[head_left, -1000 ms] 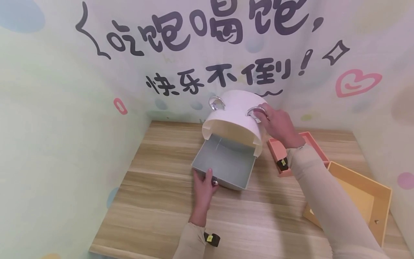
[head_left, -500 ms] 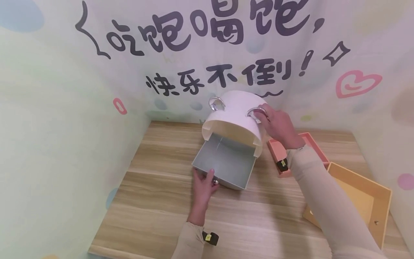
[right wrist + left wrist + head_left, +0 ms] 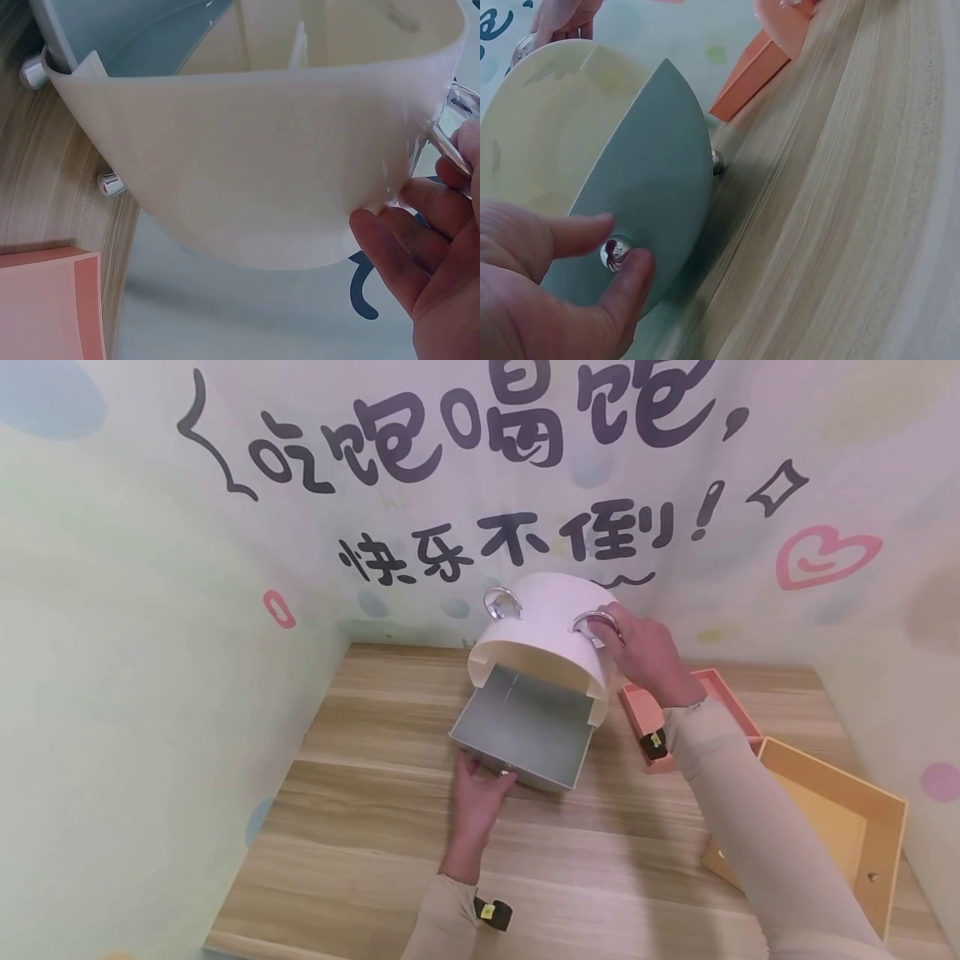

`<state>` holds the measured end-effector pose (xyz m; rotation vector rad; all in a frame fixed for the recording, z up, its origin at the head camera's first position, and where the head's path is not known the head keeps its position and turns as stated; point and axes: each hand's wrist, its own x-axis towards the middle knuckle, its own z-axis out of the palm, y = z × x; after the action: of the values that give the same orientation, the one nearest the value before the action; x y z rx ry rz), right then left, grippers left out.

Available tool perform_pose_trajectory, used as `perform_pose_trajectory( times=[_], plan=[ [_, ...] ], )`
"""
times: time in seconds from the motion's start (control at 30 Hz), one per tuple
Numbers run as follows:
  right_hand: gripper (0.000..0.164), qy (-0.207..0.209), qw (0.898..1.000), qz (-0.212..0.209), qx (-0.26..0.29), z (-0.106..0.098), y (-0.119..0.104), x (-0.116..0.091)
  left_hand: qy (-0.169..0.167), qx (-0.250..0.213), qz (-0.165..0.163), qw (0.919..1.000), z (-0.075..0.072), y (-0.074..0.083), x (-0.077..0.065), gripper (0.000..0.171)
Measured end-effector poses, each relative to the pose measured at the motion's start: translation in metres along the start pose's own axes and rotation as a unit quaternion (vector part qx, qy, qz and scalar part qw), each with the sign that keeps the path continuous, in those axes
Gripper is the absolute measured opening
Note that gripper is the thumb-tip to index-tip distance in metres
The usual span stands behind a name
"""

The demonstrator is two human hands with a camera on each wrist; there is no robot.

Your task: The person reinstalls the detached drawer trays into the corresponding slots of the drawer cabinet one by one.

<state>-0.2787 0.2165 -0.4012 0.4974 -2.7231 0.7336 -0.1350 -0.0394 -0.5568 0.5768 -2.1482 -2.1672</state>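
L hand pinches knob, grey drawer just ahead; R hand grips ring. Drawer prob. light, stiff; best hold: knob.

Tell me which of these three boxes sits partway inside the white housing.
The grey box, its knob at the left hand; the pink box and yellow box lie outside the housing, to its right.

Wood-grain table; pale backdrop bearing dark lettering, pink heart.

Long, plain beige sleeves are paired with small black wrist devices, each marked with a yellow patch.
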Motion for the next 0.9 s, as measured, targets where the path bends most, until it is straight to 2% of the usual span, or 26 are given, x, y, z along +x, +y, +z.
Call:
perform_pose_trajectory(
  times=[0.1, 0.27, 0.33, 0.6, 0.8, 0.9],
  plan=[
    [0.023, -0.001, 1.000, 0.000, 0.001, 0.000, 0.000, 0.000, 0.018, 0.006, -0.007, 0.9998, 0.000, -0.001, 0.000, 0.096],
    [0.024, 0.000, 1.000, 0.001, 0.001, 0.000, 0.000, 0.000, 0.048, 0.056, -0.013, 0.9972, 0.002, -0.003, 0.001, 0.060],
    [0.024, 0.001, 1.000, 0.000, 0.000, -0.001, 0.001, 0.000, 0.054, 0.068, -0.012, 0.9962, 0.003, -0.004, 0.002, 0.052],
    [0.024, 0.002, 1.000, -0.007, -0.002, -0.001, 0.001, 0.000, 0.054, 0.049, 0.009, 0.9973, 0.011, -0.004, 0.004, 0.033],
    [0.024, 0.001, 1.000, -0.006, -0.006, 0.000, 0.001, 0.000, 0.054, 0.049, 0.005, 0.9973, 0.016, -0.005, 0.009, 0.030],
    [0.024, 0.004, 1.000, -0.009, -0.004, 0.000, 0.001, -0.001, 0.052, 0.049, 0.013, 0.9974, 0.018, -0.004, 0.011, 0.029]
  ],
)
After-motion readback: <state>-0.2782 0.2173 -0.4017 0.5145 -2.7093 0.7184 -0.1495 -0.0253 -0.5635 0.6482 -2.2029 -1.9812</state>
